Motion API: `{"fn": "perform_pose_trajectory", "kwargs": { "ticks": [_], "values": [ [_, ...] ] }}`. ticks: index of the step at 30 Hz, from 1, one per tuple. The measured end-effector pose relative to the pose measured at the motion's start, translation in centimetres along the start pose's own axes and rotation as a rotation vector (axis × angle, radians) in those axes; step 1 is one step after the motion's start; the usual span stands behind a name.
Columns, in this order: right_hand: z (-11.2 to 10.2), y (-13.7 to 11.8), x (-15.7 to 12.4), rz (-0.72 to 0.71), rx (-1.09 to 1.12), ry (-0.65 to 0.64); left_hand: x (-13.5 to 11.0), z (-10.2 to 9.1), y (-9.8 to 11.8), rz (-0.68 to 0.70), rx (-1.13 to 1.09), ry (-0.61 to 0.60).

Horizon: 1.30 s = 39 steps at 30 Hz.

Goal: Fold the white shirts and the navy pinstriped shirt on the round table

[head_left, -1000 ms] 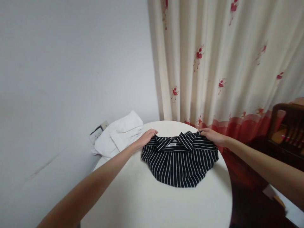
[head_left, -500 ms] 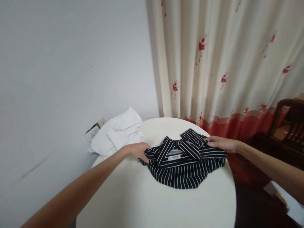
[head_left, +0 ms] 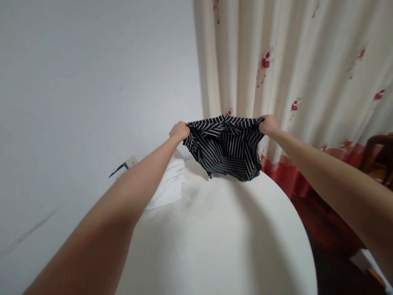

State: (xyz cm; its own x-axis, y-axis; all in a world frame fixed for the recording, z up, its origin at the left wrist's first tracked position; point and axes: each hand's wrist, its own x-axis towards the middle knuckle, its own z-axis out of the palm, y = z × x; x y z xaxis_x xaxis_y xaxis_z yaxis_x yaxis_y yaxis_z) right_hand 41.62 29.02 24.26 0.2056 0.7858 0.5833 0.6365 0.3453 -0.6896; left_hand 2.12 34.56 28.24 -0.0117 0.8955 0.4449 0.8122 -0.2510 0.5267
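Observation:
A black-and-white striped shirt hangs stretched between my two hands, raised above the far part of the white round table. My left hand is closed on one upper corner of the fabric. On the opposite upper corner, my right hand grips the cloth in a fist. The garment's lower part droops in folds close to the tabletop; whether it touches there I cannot tell. A white folded cloth lies at the table's left edge, partly hidden behind my left forearm.
A pale wall with a socket stands left of the table. Behind the table hangs a cream curtain with red flowers. A dark wooden chair is at the right, and a white object lies low at the right.
Both hands have lifted the striped shirt up off the tabletop and away from me. It now hangs down between them instead of lying flat.

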Motion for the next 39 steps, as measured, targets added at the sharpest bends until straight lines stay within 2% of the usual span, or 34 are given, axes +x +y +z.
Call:
{"fn": "perform_pose_trajectory", "kwargs": {
  "ticks": [2,4,6,8,10,13,14,16,18,19,21,23,25,27,30,32,34,36,39],
  "values": [
    [-1.1,-2.4,1.4,-0.031,-0.058,0.176,1.3,-1.4,1.4,0.014,-0.037,0.133],
    [-2.1,-4.3,1.5,-0.09,-0.085,0.255,1.5,-2.5,2.0,0.08,-0.058,0.253],
    [-2.9,-5.4,0.6,-0.148,-0.108,0.232,0.9,-3.0,1.7,0.177,-0.052,0.321],
    [-3.2,-5.4,-1.1,-0.19,-0.156,0.193,-0.7,-3.0,0.7,0.272,-0.027,0.313],
    [-3.1,-4.3,-3.5,-0.196,-0.22,0.136,-2.8,-2.4,-0.9,0.343,-0.01,0.246],
    [-2.4,-1.0,-8.4,-0.173,-0.332,0.0,-7.0,-0.8,-3.9,0.456,0.01,0.097],
    [-2.0,0.3,-10.2,-0.164,-0.382,-0.064,-8.7,0.0,-5.1,0.496,0.028,0.016],
    [-1.2,3.2,-14.2,-0.163,-0.41,-0.195,-12.4,1.7,-7.4,0.578,0.11,-0.229],
    [-0.3,5.8,-18.1,-0.224,-0.462,-0.408,-16.3,3.4,-9.5,0.599,0.185,-0.472],
    [0.0,6.9,-19.9,-0.241,-0.476,-0.466,-18.2,4.1,-10.4,0.591,0.207,-0.558],
    [0.6,8.6,-22.9,-0.28,-0.49,-0.551,-21.6,5.0,-11.6,0.571,0.245,-0.662],
    [0.8,9.5,-24.9,-0.303,-0.485,-0.616,-23.9,5.3,-12.2,0.56,0.275,-0.725],
    [0.4,9.7,-25.8,-0.311,-0.488,-0.669,-25.0,4.9,-12.4,0.551,0.295,-0.743],
    [-0.5,9.4,-25.8,-0.297,-0.522,-0.678,-25.0,4.2,-12.4,0.526,0.282,-0.704],
    [-2.2,8.3,-25.0,-0.259,-0.572,-0.581,-24.4,2.7,-12.3,0.472,0.2,-0.589],
    [-3.1,7.3,-24.6,-0.259,-0.573,-0.544,-24.4,1.7,-12.5,0.478,0.152,-0.565],
    [-3.8,6.2,-24.9,-0.26,-0.531,-0.62,-25.1,1.0,-13.0,0.523,0.144,-0.636],
    [-4.4,5.0,-25.8,-0.225,-0.419,-0.77,-26.3,0.5,-13.7,0.557,0.168,-0.767],
    [-5.3,3.3,-27.6,-0.082,-0.219,-1.011,-28.4,-0.1,-14.9,0.558,0.183,-0.954]
  ]
}}
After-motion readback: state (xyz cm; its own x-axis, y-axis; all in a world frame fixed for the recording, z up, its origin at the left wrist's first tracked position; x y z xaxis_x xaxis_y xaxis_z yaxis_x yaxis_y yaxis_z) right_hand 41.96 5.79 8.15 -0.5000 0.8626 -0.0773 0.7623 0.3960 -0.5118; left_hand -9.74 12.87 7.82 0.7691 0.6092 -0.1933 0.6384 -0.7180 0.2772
